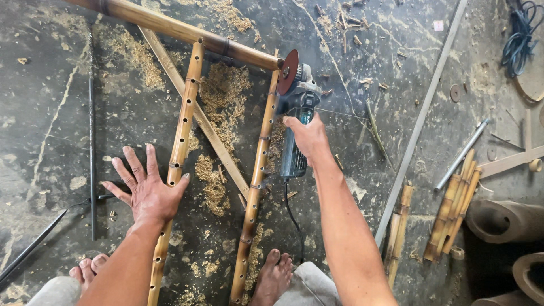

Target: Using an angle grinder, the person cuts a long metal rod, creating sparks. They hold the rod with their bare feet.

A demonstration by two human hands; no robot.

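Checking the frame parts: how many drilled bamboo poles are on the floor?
2. One drilled pole lies under the left hand; the other drilled pole lies beside the grinder in the right hand. Others may be out of view.

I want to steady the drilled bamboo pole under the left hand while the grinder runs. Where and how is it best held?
Probably grip the left bamboo pole mid-length, about where the left hand presses it, coming from above on its outer left side. It lies flat on the floor, and that spot is well away from the grinder disc in the right hand.
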